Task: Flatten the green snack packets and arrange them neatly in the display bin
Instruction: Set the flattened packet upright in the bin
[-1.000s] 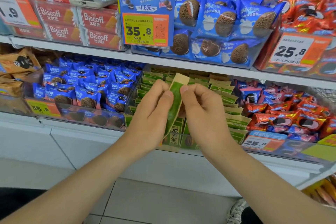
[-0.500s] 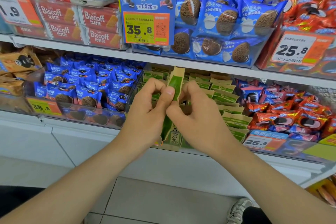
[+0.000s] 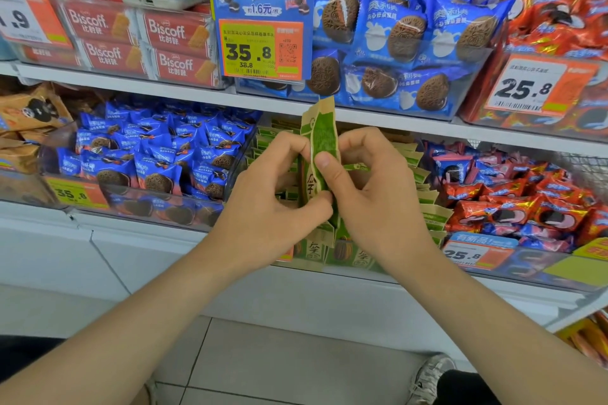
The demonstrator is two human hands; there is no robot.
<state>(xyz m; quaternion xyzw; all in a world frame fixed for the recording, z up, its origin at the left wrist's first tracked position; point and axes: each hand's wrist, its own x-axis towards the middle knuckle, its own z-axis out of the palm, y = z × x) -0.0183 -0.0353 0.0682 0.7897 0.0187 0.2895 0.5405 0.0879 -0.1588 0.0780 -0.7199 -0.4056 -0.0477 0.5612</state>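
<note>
A green and tan snack packet (image 3: 323, 136) stands upright between my two hands, in front of the lower shelf. My left hand (image 3: 269, 207) pinches its left edge and lower part, thumb against the bottom. My right hand (image 3: 371, 194) grips it from the right, thumb pressed on the green face. Behind the hands, the display bin (image 3: 427, 217) holds several more green packets in rows, partly hidden by my hands.
Blue cookie packets (image 3: 158, 161) fill the bin to the left, red ones (image 3: 519, 197) the bin to the right. The upper shelf carries Biscoff boxes (image 3: 131, 39), blue cookie bags (image 3: 404, 43) and a price sign (image 3: 261, 33). White floor tiles lie below.
The hands have closed in on the packet and shifted grip; my right thumb now presses on its green face and the packet stands more upright and slightly higher.
</note>
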